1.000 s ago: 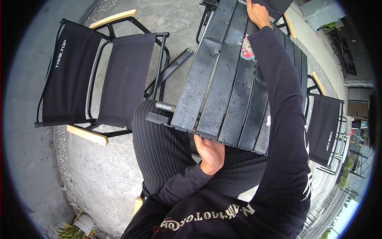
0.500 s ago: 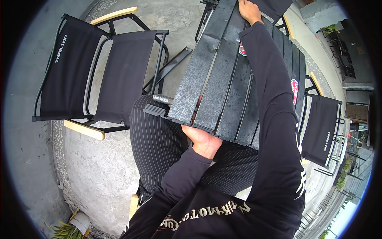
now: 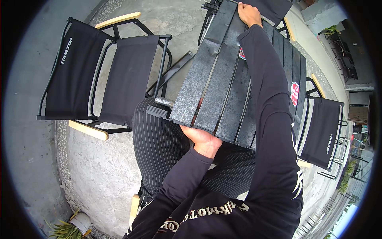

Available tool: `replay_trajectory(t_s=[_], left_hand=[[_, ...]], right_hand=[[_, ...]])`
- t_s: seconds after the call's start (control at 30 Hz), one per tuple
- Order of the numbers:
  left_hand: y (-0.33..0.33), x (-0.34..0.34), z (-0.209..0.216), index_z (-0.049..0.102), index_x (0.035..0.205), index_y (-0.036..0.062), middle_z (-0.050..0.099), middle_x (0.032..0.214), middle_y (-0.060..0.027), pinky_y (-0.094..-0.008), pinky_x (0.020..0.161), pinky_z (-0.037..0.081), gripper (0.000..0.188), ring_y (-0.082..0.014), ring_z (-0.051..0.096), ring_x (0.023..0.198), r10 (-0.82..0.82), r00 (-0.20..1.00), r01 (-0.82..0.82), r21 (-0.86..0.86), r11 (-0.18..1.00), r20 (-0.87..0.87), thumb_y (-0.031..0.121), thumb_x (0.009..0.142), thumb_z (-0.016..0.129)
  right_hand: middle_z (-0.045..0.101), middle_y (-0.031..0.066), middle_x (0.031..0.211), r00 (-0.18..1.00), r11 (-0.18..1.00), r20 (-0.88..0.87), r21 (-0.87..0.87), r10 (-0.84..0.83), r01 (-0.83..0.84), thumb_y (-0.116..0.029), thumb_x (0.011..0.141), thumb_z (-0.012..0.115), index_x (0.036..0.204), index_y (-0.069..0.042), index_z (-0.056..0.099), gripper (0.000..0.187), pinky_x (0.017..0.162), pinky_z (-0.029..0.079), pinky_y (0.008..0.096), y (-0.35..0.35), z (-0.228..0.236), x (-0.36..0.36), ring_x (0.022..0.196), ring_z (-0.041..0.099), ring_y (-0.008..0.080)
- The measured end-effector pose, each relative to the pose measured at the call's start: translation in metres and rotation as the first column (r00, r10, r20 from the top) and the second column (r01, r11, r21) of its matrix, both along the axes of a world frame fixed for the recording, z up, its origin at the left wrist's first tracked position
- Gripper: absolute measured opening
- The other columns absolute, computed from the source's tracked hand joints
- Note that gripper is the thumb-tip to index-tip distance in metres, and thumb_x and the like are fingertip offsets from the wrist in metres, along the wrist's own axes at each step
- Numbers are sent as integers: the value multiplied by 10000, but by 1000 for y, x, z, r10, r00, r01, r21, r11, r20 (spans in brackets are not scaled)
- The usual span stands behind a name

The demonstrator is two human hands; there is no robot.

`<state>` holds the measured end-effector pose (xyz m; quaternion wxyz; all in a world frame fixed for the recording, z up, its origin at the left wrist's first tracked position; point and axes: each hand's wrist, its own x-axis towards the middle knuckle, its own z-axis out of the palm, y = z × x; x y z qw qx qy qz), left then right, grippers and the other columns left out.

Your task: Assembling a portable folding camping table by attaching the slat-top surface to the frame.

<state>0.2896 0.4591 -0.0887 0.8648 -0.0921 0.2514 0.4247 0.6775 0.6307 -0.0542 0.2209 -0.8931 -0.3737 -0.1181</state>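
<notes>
A black slatted folding tabletop [image 3: 203,87] slants across my lap, its slats separated by narrow gaps. My left hand [image 3: 203,140] cups its near edge from below, palm up; most of its fingers are hidden under the slats, though a bit of skin shows through a gap. At the far edge, my right hand [image 3: 250,15] grips the end of a slat, its arm stretched over the top. A short grey metal tube [image 3: 164,102] and a ribbed black end piece [image 3: 157,111] stick out at the near left corner. Round red, white and blue stickers [image 3: 295,93] mark the slats.
To the left stands a black fabric folding chair [image 3: 127,75] with wooden armrests. Another black chair [image 3: 321,131] is at the right, and a third [image 3: 272,8] lies beyond the tabletop. Dark metal bars [image 3: 177,67] show beside the left chair. A potted plant [image 3: 77,225] sits lower left.
Both hands keep their hold on the tabletop, which has barely moved. The whole view has shifted slightly, so the chairs appear a little further right and lower.
</notes>
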Motion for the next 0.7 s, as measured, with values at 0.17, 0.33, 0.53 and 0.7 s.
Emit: replay_trajectory(t_s=[0.17, 0.33, 0.53, 0.7], left_hand=[[-10, -4, -2, 587, 1225, 103, 587, 1254, -53, -426, 1019, 418, 582, -264, 545, 1177, -46, 997, 48, -26, 999, 64, 562, 936, 375], [-13, -38, 2, 534, 1286, 76, 525, 1351, -63, -408, 1043, 389, 491, -250, 502, 1225, -241, 965, 245, 21, 969, -100, 420, 1007, 323], [35, -112, 16, 499, 1231, -67, 597, 1234, -219, -385, 1009, 436, 420, -303, 592, 1161, -559, 637, 771, 443, 457, -531, 276, 1028, 364], [64, -145, 42, 430, 1352, -88, 635, 1175, -202, -329, 899, 495, 502, -267, 644, 1068, -508, 538, 842, 406, 355, -672, 283, 1014, 441]], right_hand=[[644, 261, 1082, 1000, 999, 9, -35, 5, -5, -470, 980, 304, 1132, -79, 669, 556, 960, 434, 482, -9, -6, 24, 1076, 577, 452], [652, 238, 1093, 997, 997, -47, 54, 58, -56, -479, 965, 361, 1068, -64, 701, 546, 931, 460, 460, -6, -7, 6, 1067, 595, 418], [634, 161, 1192, 981, 981, 44, 17, 190, -191, -568, 920, 437, 1208, -135, 654, 563, 983, 431, 417, -12, -2, 13, 1131, 577, 364], [599, 193, 1271, 968, 989, -215, -49, 127, -141, -741, 847, 408, 1236, -86, 641, 797, 1032, 390, 396, 29, 15, 7, 1215, 539, 365]])
